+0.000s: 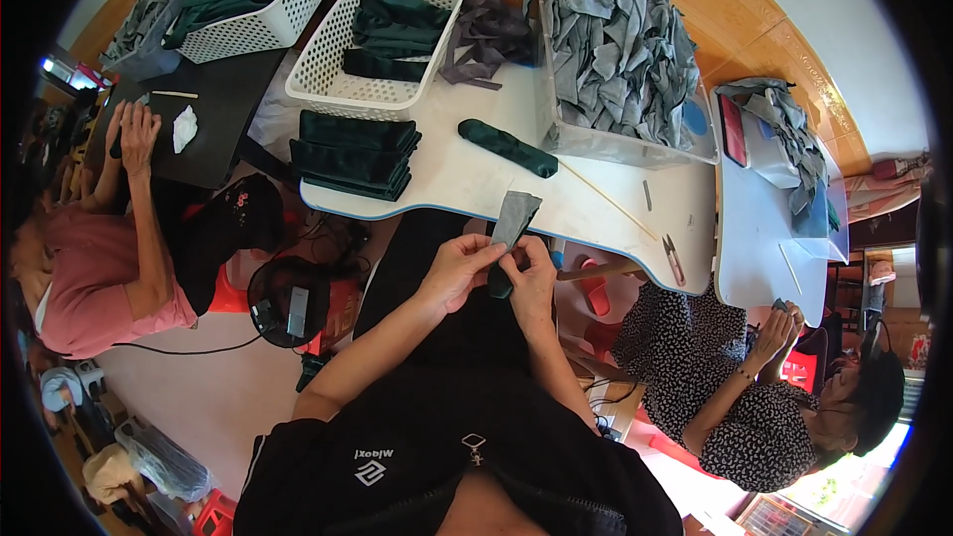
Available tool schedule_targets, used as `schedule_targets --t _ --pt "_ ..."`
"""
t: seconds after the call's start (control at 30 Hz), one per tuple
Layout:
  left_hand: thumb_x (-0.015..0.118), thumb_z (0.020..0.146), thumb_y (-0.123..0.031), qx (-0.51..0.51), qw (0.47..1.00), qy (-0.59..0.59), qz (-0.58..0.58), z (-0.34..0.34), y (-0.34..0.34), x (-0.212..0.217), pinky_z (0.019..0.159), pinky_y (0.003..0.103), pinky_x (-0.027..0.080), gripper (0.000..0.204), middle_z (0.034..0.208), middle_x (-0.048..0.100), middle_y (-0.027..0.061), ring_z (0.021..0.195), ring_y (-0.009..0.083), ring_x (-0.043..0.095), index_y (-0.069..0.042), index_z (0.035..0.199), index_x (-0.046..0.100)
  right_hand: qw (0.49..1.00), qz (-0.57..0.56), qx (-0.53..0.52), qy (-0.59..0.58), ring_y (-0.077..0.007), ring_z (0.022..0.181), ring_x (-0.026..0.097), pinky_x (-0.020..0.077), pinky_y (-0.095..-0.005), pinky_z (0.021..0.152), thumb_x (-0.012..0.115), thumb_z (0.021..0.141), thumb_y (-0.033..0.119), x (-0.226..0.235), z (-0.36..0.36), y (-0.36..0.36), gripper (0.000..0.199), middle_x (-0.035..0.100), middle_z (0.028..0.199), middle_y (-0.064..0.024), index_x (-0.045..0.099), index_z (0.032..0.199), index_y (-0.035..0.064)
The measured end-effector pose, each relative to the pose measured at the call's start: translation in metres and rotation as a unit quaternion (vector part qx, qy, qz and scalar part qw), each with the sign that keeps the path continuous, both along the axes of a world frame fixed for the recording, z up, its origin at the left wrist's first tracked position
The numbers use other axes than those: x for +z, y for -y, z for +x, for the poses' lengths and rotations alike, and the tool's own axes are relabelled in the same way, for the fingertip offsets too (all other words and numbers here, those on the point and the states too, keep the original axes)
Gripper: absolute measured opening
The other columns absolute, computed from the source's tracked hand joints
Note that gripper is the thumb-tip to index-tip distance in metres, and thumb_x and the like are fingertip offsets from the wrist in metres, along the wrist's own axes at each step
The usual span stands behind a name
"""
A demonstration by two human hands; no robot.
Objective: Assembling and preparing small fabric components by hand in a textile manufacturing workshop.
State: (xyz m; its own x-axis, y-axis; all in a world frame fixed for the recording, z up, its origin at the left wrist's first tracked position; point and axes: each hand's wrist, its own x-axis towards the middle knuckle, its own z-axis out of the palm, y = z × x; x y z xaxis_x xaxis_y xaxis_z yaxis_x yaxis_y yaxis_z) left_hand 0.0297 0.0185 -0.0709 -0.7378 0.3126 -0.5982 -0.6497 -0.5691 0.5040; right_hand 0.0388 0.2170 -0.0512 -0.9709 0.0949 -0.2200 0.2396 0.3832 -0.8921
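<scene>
Fabric strip (pixel 516 215), grey above and dark green below, sits pinched by left hand (pixel 461 272) and right hand (pixel 533 283) near the table (pixel 447 179), apparently part-turned, with one all-green strip (pixel 507 149) judged done and grey pieces (pixel 620 55) in the plastic bin (pixel 601 145) pending.

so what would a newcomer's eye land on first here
Probably the big heap of grey cloth strips in a clear bin on the white table's far side, right of centre. Next, the dark green cloth stack at the table's left, in front of a white basket. In the middle, the left fingers and right fingers pinch a grey-and-green cloth piece.
</scene>
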Motion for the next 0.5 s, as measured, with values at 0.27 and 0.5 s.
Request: schedule_targets --t 0.27,0.5 --pt "0.097 0.130 -0.033 -0.006 0.998 0.056 0.008 0.011 -0.014 0.004 0.097 0.041 0.079 0.027 0.122 0.093 0.0048 0.104 0.0166 0.092 -0.007 0.131 0.091 0.978 -0.198 -0.053 -0.047 -0.0190 0.129 0.084 0.0647 -0.0344 0.117 0.086 0.127 0.000 -0.055 0.014 0.001 0.028 0.087 0.140 -0.0094 0.090 0.155 -0.0020" --pt "0.096 0.130 -0.046 0.016 1.000 -0.001 -0.025 -0.007 -0.002 -0.001 0.098 0.038 0.077 0.037 0.124 0.094 0.0021 0.108 0.0144 0.091 -0.010 0.138 0.090 0.994 -0.101 -0.041 -0.009 -0.0171 0.114 0.075 0.0615 -0.0351 0.102 0.089 0.123 0.003 -0.037 0.019 -0.002 0.023 0.080 0.128 -0.0086 0.087 0.146 -0.0012"
